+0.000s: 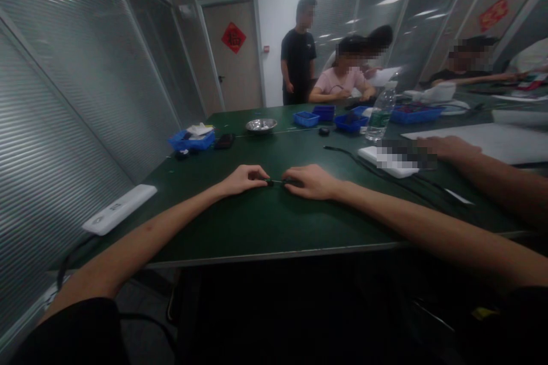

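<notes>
Low over the middle of the green table [240, 222], my left hand [240, 180] pinches a small dark part [270, 182] between thumb and fingers. My right hand [312, 181] is closed around a thin screwdriver-like tool, its handle mostly hidden by the fingers. The tool's slim metal shaft [278, 181] reaches left to the small part. Whether the tip sits in the part or only touches it, I cannot tell at this size.
A white power strip [120, 209] lies at left. Farther back are a blue tray [192, 140], a metal bowl [261, 125] and several blue bins [306, 119]. To the right are a water bottle [382, 111], a white box [387, 161], cables and another person's hand [449, 148].
</notes>
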A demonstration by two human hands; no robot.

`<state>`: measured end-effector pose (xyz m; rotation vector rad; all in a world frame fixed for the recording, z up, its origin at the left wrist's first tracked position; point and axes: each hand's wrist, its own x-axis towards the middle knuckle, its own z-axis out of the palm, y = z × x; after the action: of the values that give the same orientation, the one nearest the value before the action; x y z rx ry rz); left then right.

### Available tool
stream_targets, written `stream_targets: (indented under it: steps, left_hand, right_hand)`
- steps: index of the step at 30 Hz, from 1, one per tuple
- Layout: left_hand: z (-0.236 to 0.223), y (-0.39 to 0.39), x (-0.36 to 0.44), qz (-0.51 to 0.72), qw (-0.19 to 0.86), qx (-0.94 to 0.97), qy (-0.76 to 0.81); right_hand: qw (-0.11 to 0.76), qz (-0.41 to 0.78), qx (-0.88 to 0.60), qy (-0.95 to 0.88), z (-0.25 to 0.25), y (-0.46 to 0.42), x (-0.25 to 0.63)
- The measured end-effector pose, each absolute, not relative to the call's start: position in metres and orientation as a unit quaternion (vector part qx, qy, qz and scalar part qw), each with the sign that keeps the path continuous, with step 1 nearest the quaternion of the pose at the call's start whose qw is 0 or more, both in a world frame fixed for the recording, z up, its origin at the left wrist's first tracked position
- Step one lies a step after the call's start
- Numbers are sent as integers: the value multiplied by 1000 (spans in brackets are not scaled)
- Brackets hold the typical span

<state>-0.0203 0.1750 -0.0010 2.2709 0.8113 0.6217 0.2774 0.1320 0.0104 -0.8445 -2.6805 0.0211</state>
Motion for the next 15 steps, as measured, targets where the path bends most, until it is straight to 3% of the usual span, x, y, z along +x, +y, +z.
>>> stream_targets:
  steps: [15]
  left_hand:
    - [-3, 176, -20, 244, 320, 866, 297]
  right_hand:
    - [159, -15, -301, -940, 13, 127, 276]
